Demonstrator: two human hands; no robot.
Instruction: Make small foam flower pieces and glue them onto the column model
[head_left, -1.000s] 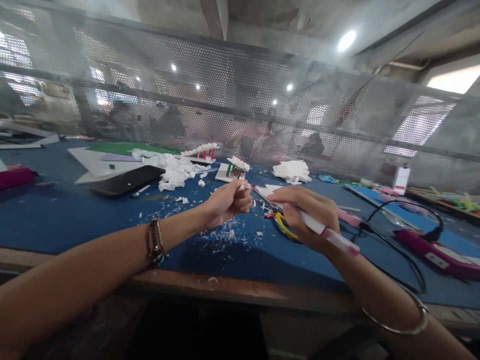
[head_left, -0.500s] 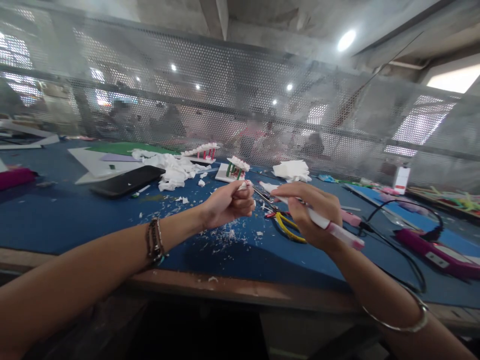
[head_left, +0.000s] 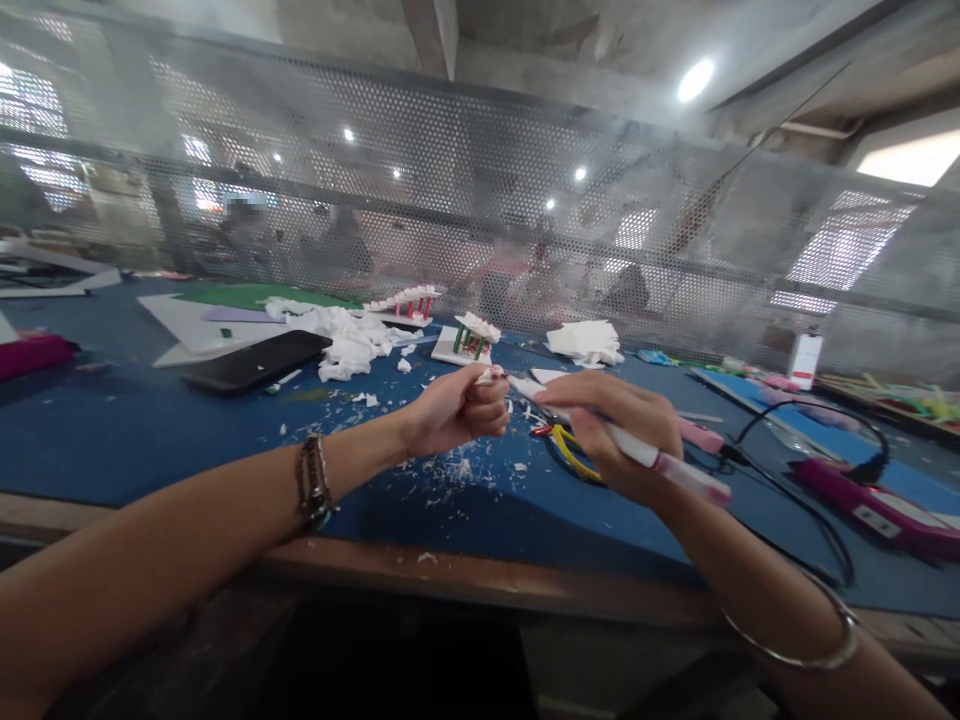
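Observation:
My left hand [head_left: 461, 412] is closed in a pinch around a small white piece with reddish marks [head_left: 491, 375]; most of the piece is hidden by the fingers. In my right hand [head_left: 630, 425] is a white marker pen with a pinkish-red end [head_left: 637, 447], gripped like a writing pen. The marker's tip touches or nearly touches the white piece. Just beyond the left hand stands a small model with green posts and a white roof [head_left: 474, 338]. Yellow-handled pliers [head_left: 574, 455] lie partly hidden under the right hand.
White scraps litter the blue tabletop [head_left: 187, 450]. A black phone [head_left: 257, 362] and crumpled white tissue [head_left: 352, 340] lie left. Farther back stands a model with red posts [head_left: 409, 302]. A purple power strip [head_left: 874, 510] with a black cable sits right. A perforated metal screen [head_left: 450, 190] rises behind.
My right hand has brought the marker's tip left and slightly down, up to the white piece. My left hand has stayed nearly still.

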